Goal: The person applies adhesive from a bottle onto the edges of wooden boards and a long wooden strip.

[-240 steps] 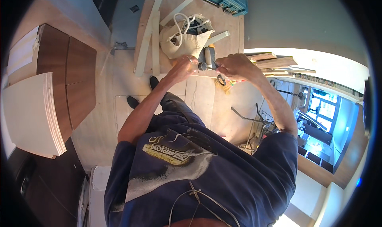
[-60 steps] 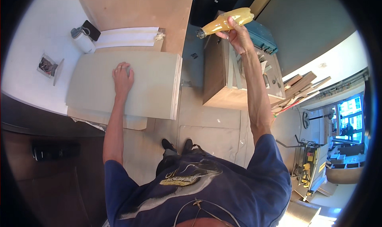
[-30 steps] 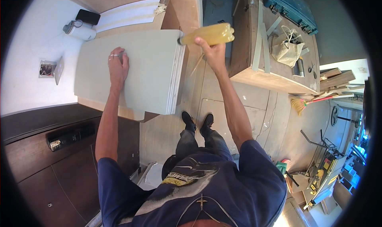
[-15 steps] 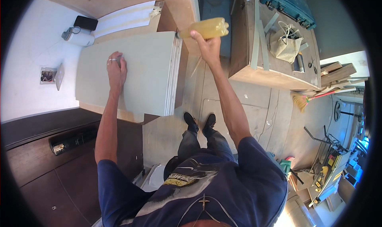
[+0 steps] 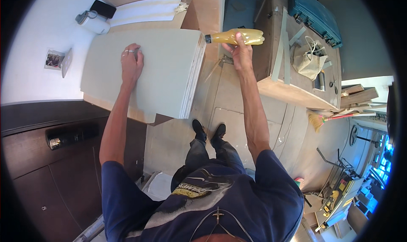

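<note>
My right hand grips a clear plastic bottle of yellowish liquid, thumb on top, fingers underneath. The bottle lies nearly level. Its dark tip points left, close to the layered right edge of a stack of pale grey boards; whether it touches cannot be told. On the boards' upper face rests my left hand, a ring on one finger. Its fingers are curled around a small greyish thing, mostly hidden.
Behind the boards are a white strip, a white flask and a black phone. To the right, a wooden cabinet bears a teal case and a cloth bag. A broom lies beyond.
The bottle has come away to the right of the boards' edge and levelled out. My right hand's grip has shifted underneath it. My left hand stays on the boards while the whole view shifts.
</note>
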`<state>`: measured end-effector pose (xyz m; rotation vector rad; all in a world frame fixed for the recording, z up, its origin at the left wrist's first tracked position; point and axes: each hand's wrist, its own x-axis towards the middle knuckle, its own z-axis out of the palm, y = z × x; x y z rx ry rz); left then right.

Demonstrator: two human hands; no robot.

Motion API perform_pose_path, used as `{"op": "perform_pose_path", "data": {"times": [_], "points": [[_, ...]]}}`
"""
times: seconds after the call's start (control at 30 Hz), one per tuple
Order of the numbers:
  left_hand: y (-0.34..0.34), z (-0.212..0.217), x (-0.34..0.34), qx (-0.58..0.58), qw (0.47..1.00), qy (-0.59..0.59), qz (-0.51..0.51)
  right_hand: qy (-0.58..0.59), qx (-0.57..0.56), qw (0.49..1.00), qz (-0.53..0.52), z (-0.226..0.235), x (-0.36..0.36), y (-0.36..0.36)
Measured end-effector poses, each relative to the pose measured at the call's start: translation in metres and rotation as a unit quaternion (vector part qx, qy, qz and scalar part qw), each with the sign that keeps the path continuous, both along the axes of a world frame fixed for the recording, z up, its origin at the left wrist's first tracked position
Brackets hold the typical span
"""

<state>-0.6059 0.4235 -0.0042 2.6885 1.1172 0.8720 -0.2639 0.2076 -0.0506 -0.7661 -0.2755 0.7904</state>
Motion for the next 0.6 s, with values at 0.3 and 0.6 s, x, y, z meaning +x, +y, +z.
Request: {"op": "perform_pose_path", "data": {"times": [0.3,0.6], "points": [[-0.004,-0.001,-0.003,0.011,1.0,-0.01,0.008,-0.045,-0.011,0.999,-0.014,0.003,-0.012,0.009],[-0.001,-0.002,0.001,0.003,1.0,0.0,0.004,-0.303,-0.051,0.945,-0.113,0.036,-0.031,0.012]]}}
